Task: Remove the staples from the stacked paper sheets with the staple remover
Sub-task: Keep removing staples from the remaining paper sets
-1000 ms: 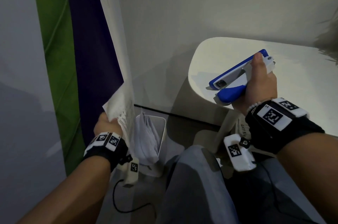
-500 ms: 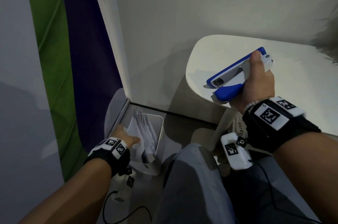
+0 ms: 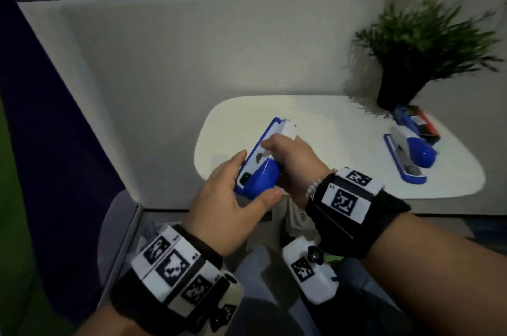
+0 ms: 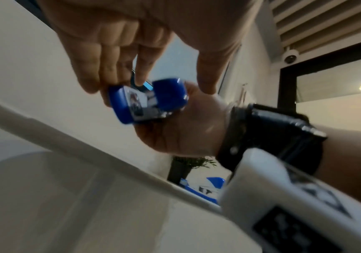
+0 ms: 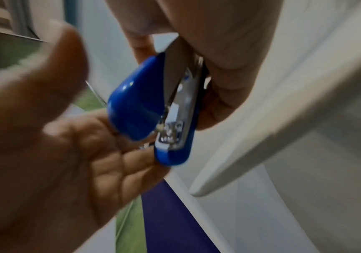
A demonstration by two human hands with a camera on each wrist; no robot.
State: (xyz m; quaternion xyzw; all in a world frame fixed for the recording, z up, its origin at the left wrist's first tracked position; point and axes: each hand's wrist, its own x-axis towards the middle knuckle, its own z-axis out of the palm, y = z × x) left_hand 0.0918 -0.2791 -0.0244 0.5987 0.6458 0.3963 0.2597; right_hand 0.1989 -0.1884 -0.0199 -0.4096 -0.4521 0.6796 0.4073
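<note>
While right hand [image 3: 290, 160] grips staple remover [image 3: 260, 171] by table [image 3: 329, 121] edge, left hand [image 3: 227, 198] fingers [image 3: 233, 162] straight, touching its end.

- I read the staple remover [image 3: 259, 168] as blue and white, silver metal inside.
- Table [image 3: 343, 121]: white.
- Second stapler [image 3: 411, 157] on it: blue and white too.
- Plant [image 3: 422, 33] green, its pot [image 3: 395, 91] black.
- Wristbands [image 3: 384, 223] black, carrying black-and-white square-block markers [image 3: 343, 199].
- Left wall panel [image 5: 170, 214]: green stripe beside dark purple.
- Box [image 3: 422, 121] by the pot: red and black.
</note>
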